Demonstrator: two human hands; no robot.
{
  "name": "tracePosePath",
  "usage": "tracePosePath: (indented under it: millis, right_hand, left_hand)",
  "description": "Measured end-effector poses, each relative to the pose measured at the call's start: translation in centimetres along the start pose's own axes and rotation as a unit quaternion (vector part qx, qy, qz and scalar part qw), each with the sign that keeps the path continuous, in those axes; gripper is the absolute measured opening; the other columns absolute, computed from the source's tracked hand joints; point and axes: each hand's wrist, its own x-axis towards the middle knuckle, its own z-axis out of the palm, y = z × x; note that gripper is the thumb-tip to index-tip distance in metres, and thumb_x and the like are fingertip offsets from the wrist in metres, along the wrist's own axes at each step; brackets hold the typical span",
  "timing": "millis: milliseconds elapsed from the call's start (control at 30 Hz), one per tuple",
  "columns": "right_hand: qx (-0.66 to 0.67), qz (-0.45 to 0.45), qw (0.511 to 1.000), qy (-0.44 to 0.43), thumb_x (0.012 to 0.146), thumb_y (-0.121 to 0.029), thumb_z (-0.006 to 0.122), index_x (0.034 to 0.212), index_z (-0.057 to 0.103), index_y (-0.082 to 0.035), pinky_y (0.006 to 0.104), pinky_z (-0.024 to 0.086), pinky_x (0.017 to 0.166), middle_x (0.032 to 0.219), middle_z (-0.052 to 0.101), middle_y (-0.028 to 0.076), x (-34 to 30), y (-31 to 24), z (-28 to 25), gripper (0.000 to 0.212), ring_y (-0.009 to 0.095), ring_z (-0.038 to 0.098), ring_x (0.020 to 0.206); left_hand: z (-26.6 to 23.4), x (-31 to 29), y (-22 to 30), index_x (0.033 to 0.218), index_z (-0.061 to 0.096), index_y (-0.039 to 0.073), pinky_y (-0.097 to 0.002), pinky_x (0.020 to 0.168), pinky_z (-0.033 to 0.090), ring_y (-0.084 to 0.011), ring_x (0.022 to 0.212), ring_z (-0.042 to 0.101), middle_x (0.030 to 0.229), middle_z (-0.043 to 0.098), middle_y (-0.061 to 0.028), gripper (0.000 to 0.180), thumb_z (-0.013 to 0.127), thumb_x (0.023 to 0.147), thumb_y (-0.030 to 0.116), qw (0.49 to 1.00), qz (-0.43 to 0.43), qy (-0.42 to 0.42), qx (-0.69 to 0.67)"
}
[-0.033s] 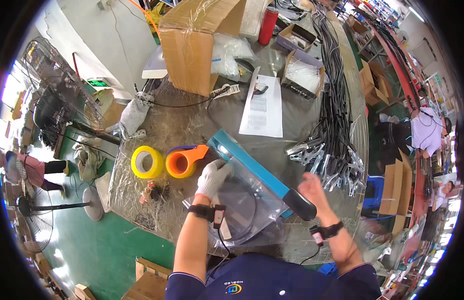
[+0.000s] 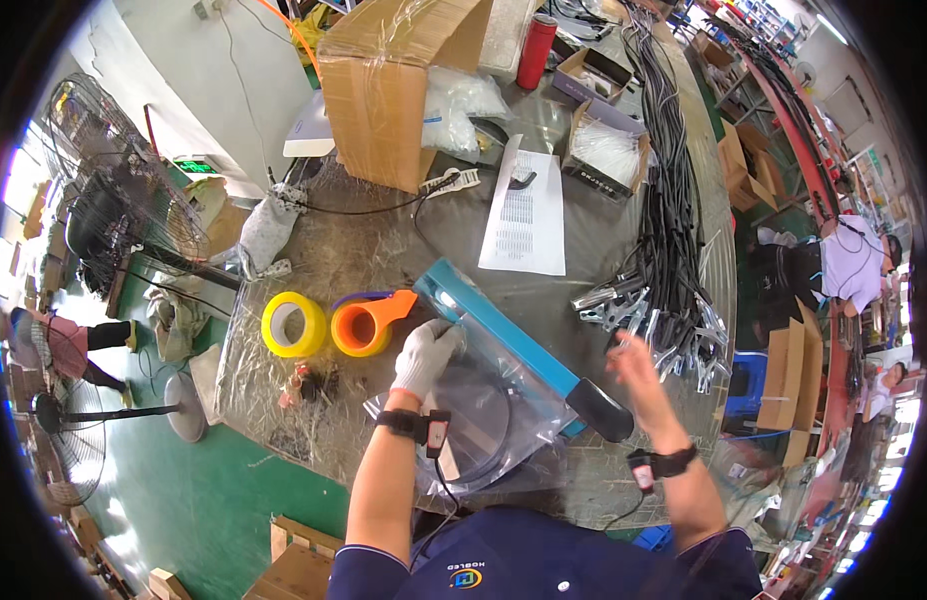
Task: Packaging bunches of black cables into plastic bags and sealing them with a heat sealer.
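My left hand (image 2: 428, 358), in a pale glove, is closed on the upper edge of a clear plastic bag (image 2: 478, 410). A coiled black cable (image 2: 506, 432) shows through the bag. Along the bag's upper right side, a teal bag sealer (image 2: 508, 335) lies slanted, its black handle end (image 2: 599, 408) toward me. Some of the bag's edge is under or behind it. My right hand (image 2: 635, 372) hovers right of the black handle, apart from it. Its fingers are somewhat blurred but look bent and apart, with nothing visible in them.
Yellow tape (image 2: 293, 325) and an orange tape dispenser (image 2: 368, 322) sit left. Black cables with metal clips (image 2: 653, 325) lie right. Behind are a printed sheet (image 2: 523, 220), small boxes (image 2: 605, 150), a carton (image 2: 383, 110) and a red can (image 2: 535, 52). Fans stand beyond the table's left edge.
My right hand has moved slightly up and to the right, away from the sealer's black handle. My left hand, the bag and the sealer have stayed almost where they were.
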Motion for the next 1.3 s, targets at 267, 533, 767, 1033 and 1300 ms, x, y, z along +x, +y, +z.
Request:
tracePosePath:
  millis: [267, 533, 767, 1033, 1300]
  right_hand:
    - [-0.481, -0.202, 0.831, -0.191, 0.093, -0.044, 0.058, 0.148, 0.026, 0.001, 0.0457, 0.032, 0.109, 0.145, 0.039, 0.022, -3.1, -10.2, 6.3, 0.078, 0.038, 0.039, 0.134]
    - [-0.395, -0.118, 0.896, -0.165, 0.097, -0.028, 0.056, 0.151, 0.020, -0.004, 0.0428, 0.036, 0.109, 0.147, 0.034, 0.024, -2.5, -6.4, 6.0, 0.069, 0.041, 0.040, 0.133]
    - [-0.373, -0.072, 0.920, -0.097, 0.097, -0.025, 0.054, 0.149, 0.025, -0.008, 0.0436, 0.044, 0.100, 0.143, 0.040, 0.022, -2.3, -2.5, 6.7, 0.063, 0.040, 0.047, 0.126]
    - [-0.513, -0.218, 0.830, -0.007, 0.091, -0.032, 0.056, 0.141, 0.046, -0.015, 0.0486, 0.036, 0.102, 0.135, 0.051, 0.014, -1.8, 1.2, 6.1, 0.054, 0.034, 0.051, 0.119]
    - [-0.607, -0.338, 0.712, -0.098, 0.083, -0.026, 0.063, 0.140, 0.048, -0.016, 0.0590, 0.019, 0.115, 0.146, 0.043, 0.006, -0.8, 0.1, 6.3, 0.060, 0.031, 0.032, 0.139]
  left_hand:
    - [0.5, -0.3, 2.0, 0.113, 0.069, 0.007, -0.0305, 0.082, 0.048, -0.0178, 0.086, 0.066, 0.092, 0.071, -0.0053, 0.045, 0.063, 0.086, 0.042, 0.995, -0.046, 0.071, -0.052]
    - [0.6, 0.3, 2.3, 0.109, 0.070, 0.005, -0.0370, 0.084, 0.049, -0.0309, 0.092, 0.068, 0.097, 0.071, -0.0145, 0.047, 0.060, 0.087, 0.044, 0.985, -0.005, 0.155, -0.075]
    - [0.3, -0.5, 3.8, 0.108, 0.070, 0.005, -0.0358, 0.082, 0.049, -0.0279, 0.089, 0.069, 0.097, 0.072, -0.0136, 0.044, 0.060, 0.088, 0.043, 0.984, -0.026, 0.158, -0.076]
    - [0.5, -0.3, -1.1, 0.120, 0.061, 0.003, -0.0371, 0.094, 0.047, -0.0317, 0.105, 0.064, 0.114, 0.066, -0.0177, 0.040, 0.066, 0.084, 0.021, 0.940, 0.157, 0.242, -0.181]
    - [3.2, -9.9, -7.4, 0.132, 0.055, 0.010, -0.0517, 0.110, 0.032, -0.0311, 0.124, 0.052, 0.132, 0.057, -0.0116, 0.065, 0.069, 0.075, 0.038, 0.825, 0.400, 0.176, 0.360]
